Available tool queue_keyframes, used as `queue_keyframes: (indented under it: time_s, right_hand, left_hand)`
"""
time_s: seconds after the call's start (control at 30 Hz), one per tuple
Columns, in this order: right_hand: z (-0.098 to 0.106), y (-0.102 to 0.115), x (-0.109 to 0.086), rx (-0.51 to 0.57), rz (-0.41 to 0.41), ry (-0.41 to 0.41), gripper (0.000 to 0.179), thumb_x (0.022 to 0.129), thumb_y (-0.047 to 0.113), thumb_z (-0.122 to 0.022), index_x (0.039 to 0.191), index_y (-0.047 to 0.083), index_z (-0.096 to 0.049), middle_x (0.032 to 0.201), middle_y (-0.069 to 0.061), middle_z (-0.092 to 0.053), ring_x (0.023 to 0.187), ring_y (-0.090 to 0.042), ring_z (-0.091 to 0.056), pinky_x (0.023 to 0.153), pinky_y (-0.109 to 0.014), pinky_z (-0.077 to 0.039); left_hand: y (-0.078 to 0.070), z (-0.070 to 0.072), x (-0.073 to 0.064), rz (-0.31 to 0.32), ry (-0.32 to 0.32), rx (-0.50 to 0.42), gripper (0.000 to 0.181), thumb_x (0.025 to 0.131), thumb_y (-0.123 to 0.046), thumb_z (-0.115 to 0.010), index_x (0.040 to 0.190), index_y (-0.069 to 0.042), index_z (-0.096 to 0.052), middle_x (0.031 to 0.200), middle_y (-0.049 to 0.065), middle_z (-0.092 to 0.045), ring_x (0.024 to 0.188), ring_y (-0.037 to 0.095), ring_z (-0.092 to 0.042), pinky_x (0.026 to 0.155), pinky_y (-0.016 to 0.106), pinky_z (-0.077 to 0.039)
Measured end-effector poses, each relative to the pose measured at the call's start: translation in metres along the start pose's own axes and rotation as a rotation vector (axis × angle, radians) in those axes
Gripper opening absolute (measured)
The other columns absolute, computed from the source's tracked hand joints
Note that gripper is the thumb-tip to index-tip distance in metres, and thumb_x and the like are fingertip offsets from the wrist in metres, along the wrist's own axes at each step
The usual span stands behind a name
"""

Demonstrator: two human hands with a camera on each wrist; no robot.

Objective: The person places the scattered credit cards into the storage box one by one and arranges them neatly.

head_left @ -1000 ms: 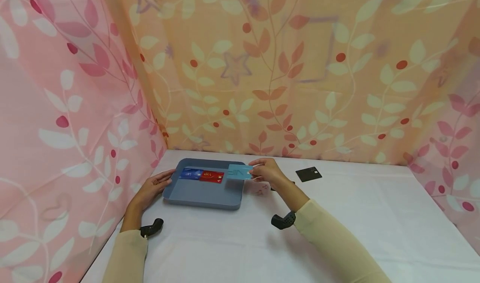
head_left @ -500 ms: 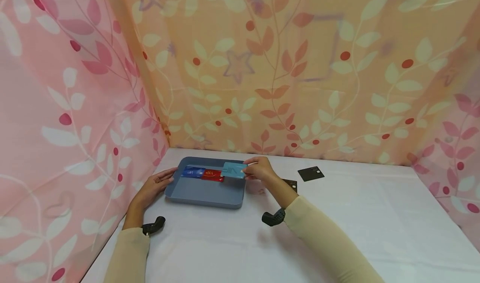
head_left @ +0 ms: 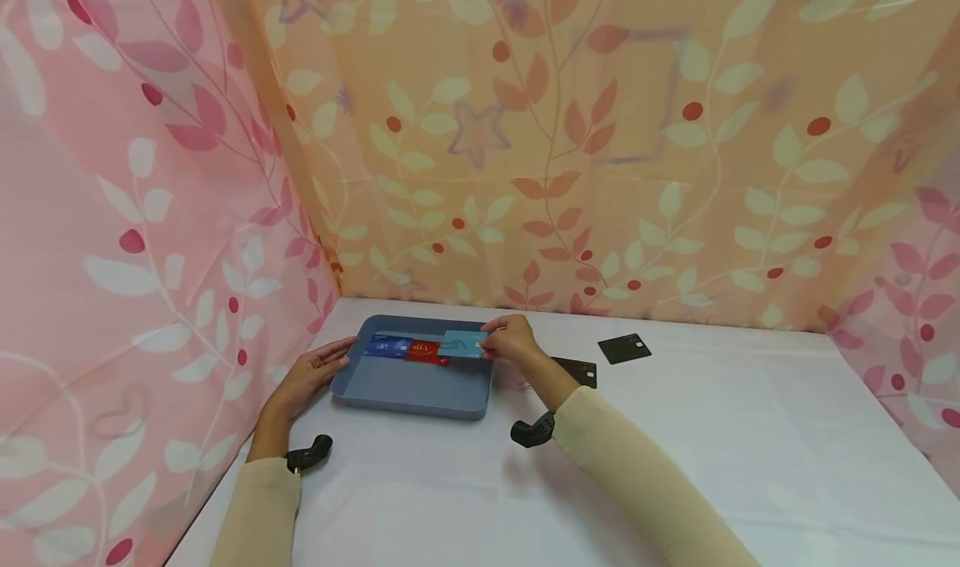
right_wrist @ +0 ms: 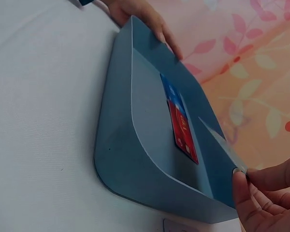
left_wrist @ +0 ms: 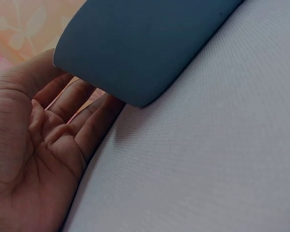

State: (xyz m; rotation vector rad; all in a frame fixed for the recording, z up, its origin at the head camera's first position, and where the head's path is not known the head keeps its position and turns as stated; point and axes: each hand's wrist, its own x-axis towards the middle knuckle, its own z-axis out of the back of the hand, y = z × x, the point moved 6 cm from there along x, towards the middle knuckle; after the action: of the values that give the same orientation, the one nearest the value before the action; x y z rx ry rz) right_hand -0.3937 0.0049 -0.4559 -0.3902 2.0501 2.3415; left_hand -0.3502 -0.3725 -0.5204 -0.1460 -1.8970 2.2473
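My right hand (head_left: 512, 338) pinches a light blue VIP card (head_left: 462, 344) between thumb and fingers, over the right part of a grey-blue tray (head_left: 412, 392). In the right wrist view the card (right_wrist: 222, 142) is tilted, raised above the tray floor. A blue card (head_left: 386, 346) and a red VIP card (head_left: 424, 351) lie side by side in the tray; the light blue card overlaps the red one's right end in the head view. My left hand (head_left: 307, 375) rests against the tray's left side, its fingers fairly straight and touching the wall (left_wrist: 121, 53).
A black card (head_left: 625, 348) lies right of the tray on the white table (head_left: 675, 434). Another black card (head_left: 581, 372) is partly hidden by my right forearm. A pale card (right_wrist: 179, 226) shows beside the tray's near corner. Patterned cloth walls (head_left: 480, 175) stand behind and left.
My right hand has moved left with the light blue card, bringing it further over the tray, near the red card. More of the second black card shows. The left hand stays at the tray.
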Motion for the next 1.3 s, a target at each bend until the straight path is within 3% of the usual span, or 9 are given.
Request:
queue_keyframes:
  time_s: [0.43,0.73,0.97,1.17,1.3]
  right_hand:
    - [-0.011,0.002,0.002,-0.078,-0.009,-0.044,0.028,0.086,-0.012,-0.070,0.114,-0.010,-0.069,0.094,-0.019,-0.069,0.059,-0.018,-0.069,0.082,-0.045,-0.061]
    - [-0.023,0.000,0.009,-0.156,0.035,-0.076,0.026,0.081,-0.015,-0.073,0.107,-0.010,-0.072,0.089,-0.019,-0.071,0.052,-0.017,-0.068,0.065,-0.034,-0.063]
    - [-0.030,-0.003,0.012,-0.150,0.029,-0.104,0.025,0.079,-0.016,-0.073,0.104,-0.009,-0.073,0.087,-0.017,-0.071,0.048,-0.013,-0.065,0.072,-0.039,-0.063]
    - [-0.031,-0.003,0.014,-0.144,0.018,-0.114,0.019,0.077,-0.017,-0.071,0.092,-0.007,-0.073,0.081,-0.017,-0.068,0.049,-0.018,-0.068,0.057,-0.030,-0.061]
    - [-0.032,-0.005,0.016,-0.139,0.004,-0.117,0.018,0.077,-0.017,-0.072,0.092,-0.007,-0.072,0.082,-0.017,-0.068,0.050,-0.019,-0.069,0.059,-0.031,-0.062]
  left_hand:
    - [0.002,0.001,0.002,0.016,-0.011,0.023,0.055,0.105,-0.020,-0.057,0.155,-0.006,-0.041,0.162,0.017,-0.033,0.150,0.035,-0.028,0.103,0.017,-0.042]
    - [0.002,0.001,0.001,0.014,-0.016,0.014,0.055,0.105,-0.020,-0.058,0.155,-0.004,-0.040,0.162,0.019,-0.032,0.150,0.035,-0.027,0.102,0.015,-0.043]
    - [0.004,0.000,0.002,0.011,-0.005,0.014,0.055,0.105,-0.020,-0.058,0.155,-0.004,-0.041,0.162,0.018,-0.033,0.150,0.035,-0.027,0.101,0.015,-0.043]
    - [0.003,-0.001,0.001,0.022,-0.016,0.029,0.054,0.105,-0.021,-0.058,0.155,-0.006,-0.042,0.162,0.017,-0.034,0.149,0.035,-0.030,0.101,0.017,-0.044]
    - [0.003,0.000,0.000,0.029,-0.018,0.035,0.054,0.105,-0.020,-0.057,0.155,-0.007,-0.041,0.162,0.016,-0.033,0.150,0.036,-0.028,0.102,0.017,-0.043]
